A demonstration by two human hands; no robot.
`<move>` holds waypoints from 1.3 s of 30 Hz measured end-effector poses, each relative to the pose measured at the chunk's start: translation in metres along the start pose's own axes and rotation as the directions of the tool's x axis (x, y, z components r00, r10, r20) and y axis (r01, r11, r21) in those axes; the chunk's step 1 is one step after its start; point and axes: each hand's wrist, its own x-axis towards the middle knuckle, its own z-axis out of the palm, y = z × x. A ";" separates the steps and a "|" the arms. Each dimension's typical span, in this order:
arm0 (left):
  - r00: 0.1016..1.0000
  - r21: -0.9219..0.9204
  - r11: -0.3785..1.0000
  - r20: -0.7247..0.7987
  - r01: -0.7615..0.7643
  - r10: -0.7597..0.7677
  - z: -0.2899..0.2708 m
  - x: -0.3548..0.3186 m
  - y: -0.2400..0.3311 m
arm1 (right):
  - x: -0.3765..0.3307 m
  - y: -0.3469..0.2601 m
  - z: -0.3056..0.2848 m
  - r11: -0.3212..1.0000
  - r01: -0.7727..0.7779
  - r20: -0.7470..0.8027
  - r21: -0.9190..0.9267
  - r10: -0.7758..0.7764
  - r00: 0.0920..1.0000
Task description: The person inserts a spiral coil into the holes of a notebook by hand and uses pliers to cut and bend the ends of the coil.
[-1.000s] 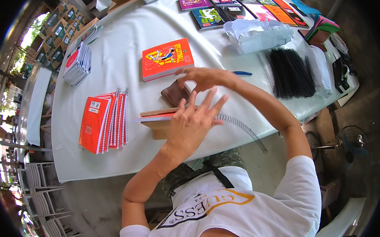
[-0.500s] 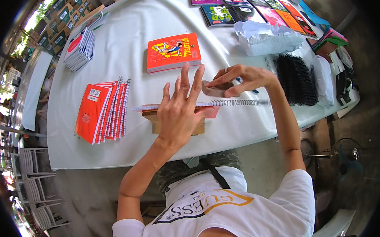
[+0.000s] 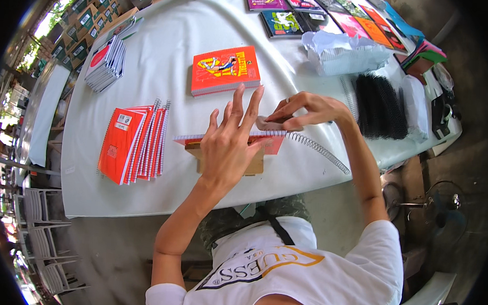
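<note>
My left hand lies flat with its fingers spread on a red-covered notebook. The notebook rests on a wooden block near the table's front edge. My right hand reaches in from the right, its fingertips pinched at the notebook's upper right edge. There a metal spiral wire runs along the edge and trails off to the right. A small brown object lies just under those fingertips.
On the white-clothed table are a fanned stack of red spiral notebooks to the left, an orange book, a pile of notebooks, black coils, a clear bag of white coils and colourful books.
My right hand has drawn back from across the notebook to its right end, at the spiral. My left hand stays spread on the notebook.
</note>
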 end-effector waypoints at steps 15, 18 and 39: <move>1.000 0.051 0.999 -0.006 0.011 -0.011 -0.009 -0.007 -0.015 | 0.015 -0.003 0.004 0.995 0.094 -0.077 0.040 -0.091 0.993; 0.999 0.071 0.997 -0.023 0.026 -0.024 -0.011 -0.009 -0.024 | 0.017 -0.003 0.006 0.921 0.338 -0.116 0.195 -0.321 0.940; 0.995 0.053 0.995 -0.061 0.083 -0.080 -0.018 -0.018 -0.038 | 0.041 -0.009 0.012 0.727 0.477 -0.188 0.494 -0.447 0.875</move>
